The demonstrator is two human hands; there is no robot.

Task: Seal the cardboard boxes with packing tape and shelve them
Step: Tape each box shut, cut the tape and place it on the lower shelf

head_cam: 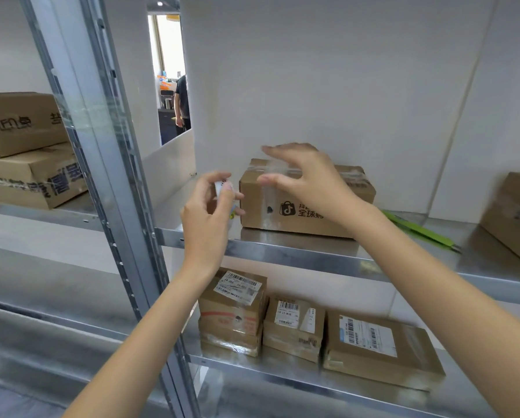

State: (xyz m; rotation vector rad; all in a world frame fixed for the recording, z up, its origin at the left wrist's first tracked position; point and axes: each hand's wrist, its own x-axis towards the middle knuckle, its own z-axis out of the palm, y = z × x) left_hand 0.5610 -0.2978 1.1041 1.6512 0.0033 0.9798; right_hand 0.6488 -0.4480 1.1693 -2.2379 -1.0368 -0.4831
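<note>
head view, frame centre: taped cardboard box (pixel 301 203) sits on the metal shelf (pixel 298 254). right hand (pixel 307 179) hovers spread over its top; left hand (pixel 207 212) pinches a small white object (pixel 221 187). box looks light and stiff, tape slick; best gripped by its side walls.

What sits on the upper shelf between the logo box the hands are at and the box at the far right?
In the head view, a green tool lies on the bare metal shelf between the logo box and the right-hand box.
</note>
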